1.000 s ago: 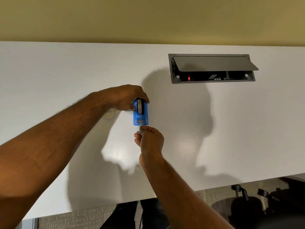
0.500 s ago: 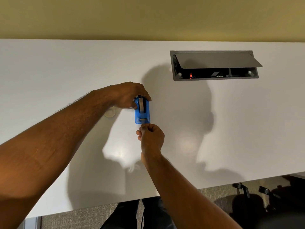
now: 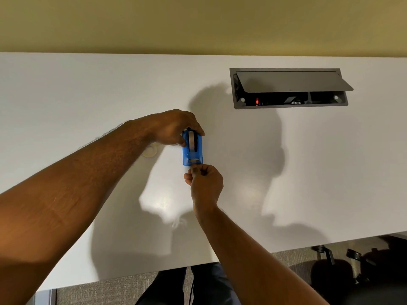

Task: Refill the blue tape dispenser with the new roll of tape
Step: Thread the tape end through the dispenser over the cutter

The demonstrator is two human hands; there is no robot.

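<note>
Where the dispenser [image 3: 192,150] lies on the white table [image 3: 88,95], its far end is gripped by the left hand [image 3: 174,126], the fingers curled over the top and down both sides. The roll [image 3: 193,140] is seated in the blue body, its grey edge seen between the walls. At the near end, by the cutter, the right hand [image 3: 206,183] is held with thumb and forefinger pressed together just at the dispenser's edge; a tape end appears to be pinched there, though the strip itself is too thin and clear to be made out with certainty. The other right fingers are curled into the palm.

Just left of the dispenser, partly hidden under the left wrist, a pale ring-shaped object [image 3: 150,152] is seen lying flat on the table; what it is cannot be told. Both forearms are stretched out over the table from the near edge. Further back and to the right, a grey cable hatch [image 3: 288,88] is set into the tabletop, its lid tilted open and a small red light visible inside. Beyond the table a yellow wall [image 3: 198,23] is seen.
</note>
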